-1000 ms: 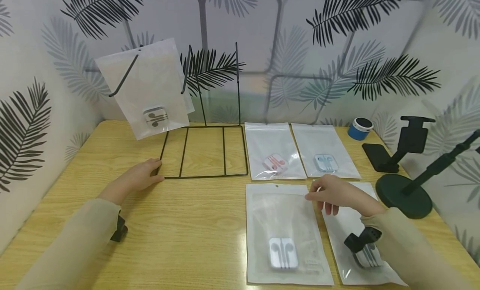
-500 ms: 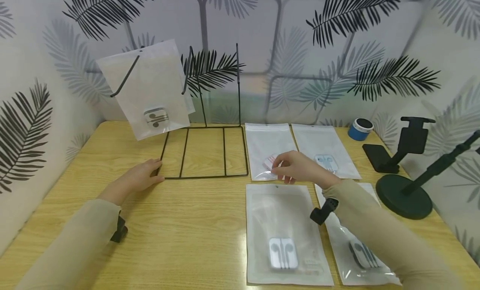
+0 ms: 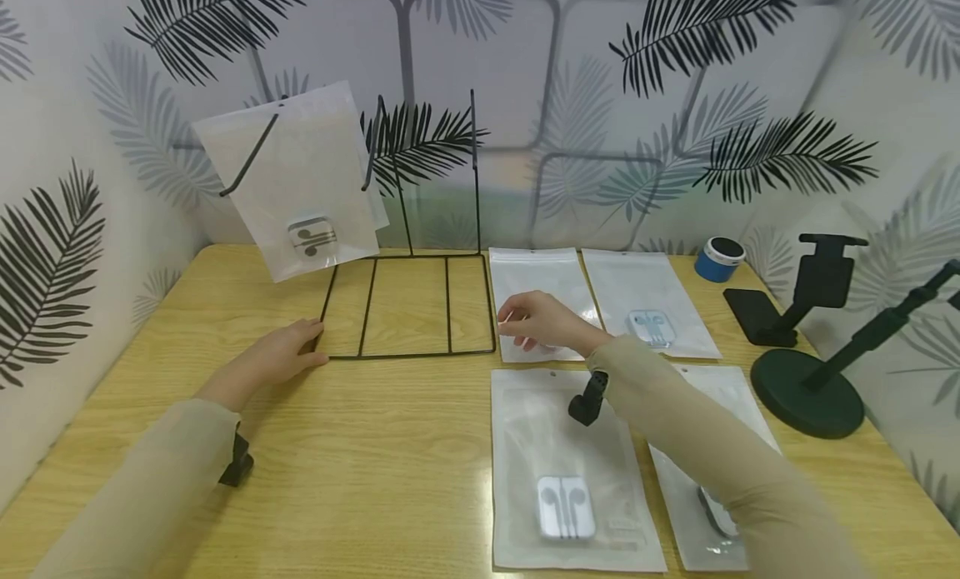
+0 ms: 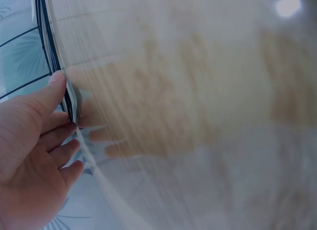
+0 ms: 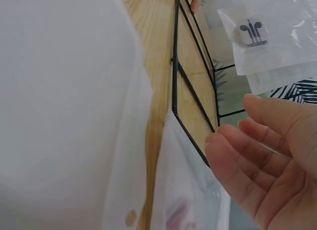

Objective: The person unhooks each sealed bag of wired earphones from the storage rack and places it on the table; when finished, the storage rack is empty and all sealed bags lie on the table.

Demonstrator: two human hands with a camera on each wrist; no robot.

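Type of place: tabletop nook; home, shop or office cannot be told apart. Evidence: wood-grain table (image 3: 390, 462) below left hand (image 3: 273, 352) and right hand (image 3: 551, 321); leaf-print wall covering (image 3: 600, 87) beyond and to either side of both. Shop-like items: hooked black wire rack (image 3: 412, 355) at the left hand; hanging earphone packets (image 3: 300, 171) beyond it; flat-laid packets (image 3: 555, 429) around the right hand. Desk-like item: black device stand (image 3: 825, 279), farther right.
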